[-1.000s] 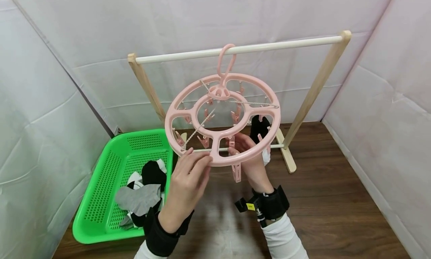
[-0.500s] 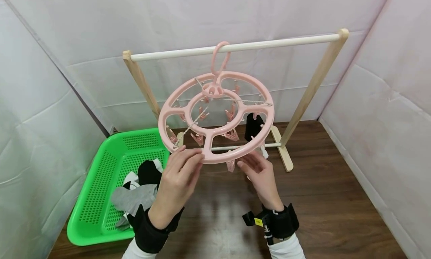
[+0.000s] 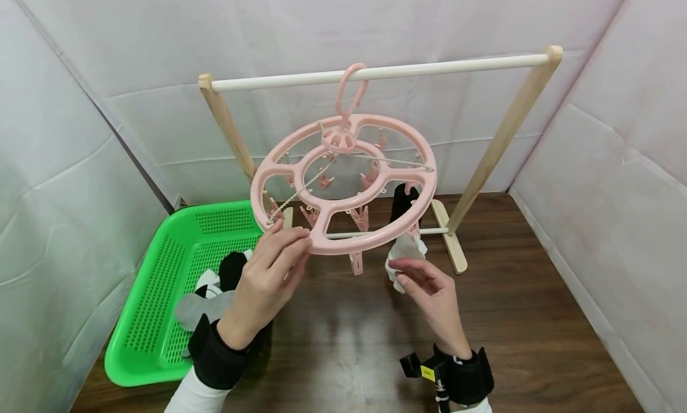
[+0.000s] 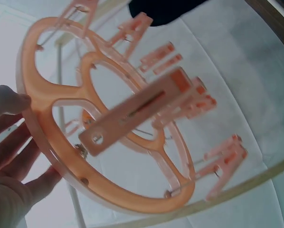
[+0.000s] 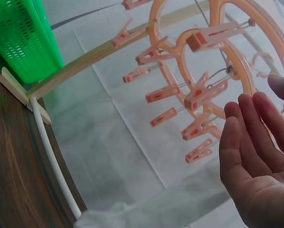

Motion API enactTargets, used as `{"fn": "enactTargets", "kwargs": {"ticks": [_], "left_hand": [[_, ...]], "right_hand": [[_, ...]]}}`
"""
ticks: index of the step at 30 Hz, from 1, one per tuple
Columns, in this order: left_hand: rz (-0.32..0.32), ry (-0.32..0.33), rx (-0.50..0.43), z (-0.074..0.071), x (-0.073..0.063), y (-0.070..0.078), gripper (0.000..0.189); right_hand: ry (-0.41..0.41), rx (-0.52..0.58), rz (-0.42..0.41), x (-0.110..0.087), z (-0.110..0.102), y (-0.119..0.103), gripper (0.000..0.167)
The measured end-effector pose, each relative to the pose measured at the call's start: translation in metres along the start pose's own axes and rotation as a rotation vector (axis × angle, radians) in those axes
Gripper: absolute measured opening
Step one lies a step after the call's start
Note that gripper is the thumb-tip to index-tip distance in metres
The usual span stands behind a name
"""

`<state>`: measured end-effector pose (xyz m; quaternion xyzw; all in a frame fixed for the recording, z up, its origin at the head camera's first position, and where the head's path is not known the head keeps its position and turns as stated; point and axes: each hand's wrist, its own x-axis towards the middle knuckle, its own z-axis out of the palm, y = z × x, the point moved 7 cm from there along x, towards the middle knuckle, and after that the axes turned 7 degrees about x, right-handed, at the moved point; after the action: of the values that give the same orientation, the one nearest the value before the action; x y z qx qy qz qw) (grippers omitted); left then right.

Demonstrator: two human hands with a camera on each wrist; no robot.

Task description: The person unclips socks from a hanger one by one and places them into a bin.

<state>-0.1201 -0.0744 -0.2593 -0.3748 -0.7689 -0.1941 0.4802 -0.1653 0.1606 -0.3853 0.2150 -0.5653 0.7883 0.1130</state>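
A round pink clip hanger (image 3: pixel 370 244) hangs by its hook from a white rail, its ring tilted. My left hand (image 3: pixel 264 285) holds the ring's near left rim; the left wrist view shows the fingers and thumb (image 4: pixel 46 184) at that rim. My right hand (image 3: pixel 436 297) is below the ring's right side, beside a white sock (image 3: pixel 404 257) hanging from a clip. Its fingers are loosely bent, and its palm holds nothing in the right wrist view. A black sock (image 3: pixel 399 202) hangs behind the white one. Several pink clips (image 3: pixel 356 263) dangle without socks.
The rack has a white rail (image 3: pixel 456 68) and wooden legs (image 3: pixel 504 139). At left, a green basket (image 3: pixel 120 335) holds a grey sock (image 3: pixel 198 309) and black and white ones, partly behind the left arm. Pale sheeting (image 3: pixel 134 37) encloses the dark wooden floor (image 3: pixel 526 317).
My right hand has come out from under the ring and moved down and right, leaving the white sock more exposed. My left hand has slid left along the rim, and the ring has turned slightly.
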Motion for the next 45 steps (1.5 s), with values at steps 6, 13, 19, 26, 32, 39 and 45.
{"fn": "enactTargets", "kwargs": {"ticks": [6,13,19,26,32,39,45], "left_hand": [[0.054,-0.032,-0.008,0.001,-0.001,-0.009,0.016],[0.084,-0.158,-0.017,0.011,-0.002,-0.021,0.017],[0.128,-0.216,0.016,0.017,-0.004,-0.028,0.017],[0.145,-0.244,0.041,0.019,-0.004,-0.037,0.015],[0.145,-0.186,0.095,0.015,-0.003,-0.051,0.016],[0.066,-0.191,0.183,0.016,-0.006,-0.071,0.029],[0.031,-0.157,0.178,0.02,-0.007,-0.084,0.028]], "right_hand": [[0.006,-0.018,0.006,-0.003,-0.006,0.0,0.018],[0.015,0.0,0.015,-0.006,-0.011,0.0,0.016],[0.014,0.027,0.035,-0.008,-0.013,0.002,0.015],[-0.008,0.016,0.043,-0.01,-0.013,0.004,0.015],[-0.011,0.011,0.044,-0.01,-0.016,0.007,0.014],[-0.008,-0.013,0.037,-0.01,-0.019,0.005,0.015],[-0.004,-0.041,0.026,-0.005,-0.023,0.0,0.015]]}}
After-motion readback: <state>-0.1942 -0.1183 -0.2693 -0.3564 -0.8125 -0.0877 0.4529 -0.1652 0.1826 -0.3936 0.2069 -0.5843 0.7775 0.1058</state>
